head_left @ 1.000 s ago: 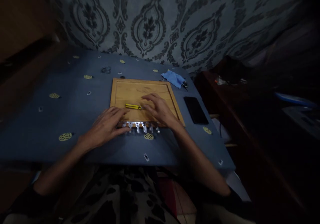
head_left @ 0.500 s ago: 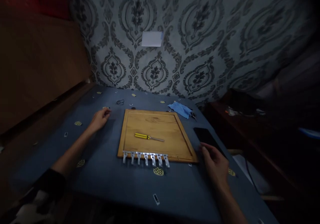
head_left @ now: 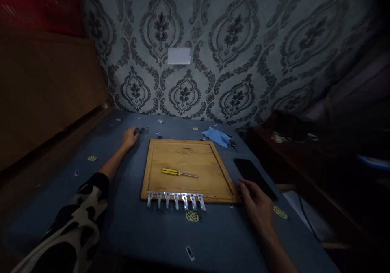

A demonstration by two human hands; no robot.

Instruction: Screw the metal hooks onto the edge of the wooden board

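My left hand [head_left: 129,137] reaches far across the blue table [head_left: 106,200] and its fingertips touch a small metal object [head_left: 143,130] at the back left; whether they grip it is unclear. A wooden board [head_left: 185,169] lies in the middle with a yellow-handled screwdriver [head_left: 178,172] on it. A strip of several metal hooks [head_left: 176,199] lies along the board's near edge. My right hand [head_left: 257,208] rests on the table by the board's near right corner, fingers loosely apart, holding nothing, close to a black phone [head_left: 254,173].
A blue cloth [head_left: 217,136] with a small dark object [head_left: 232,143] beside it lies behind the board. Yellow dotted discs [head_left: 191,215] and small tags are scattered on the table. A patterned wall stands behind, a dark side table [head_left: 292,143] at right.
Both hands left the hook strip at the board. My left hand moved out to the back left until it reached the small metal object; my right hand moved to the board's right corner. The view lifted.
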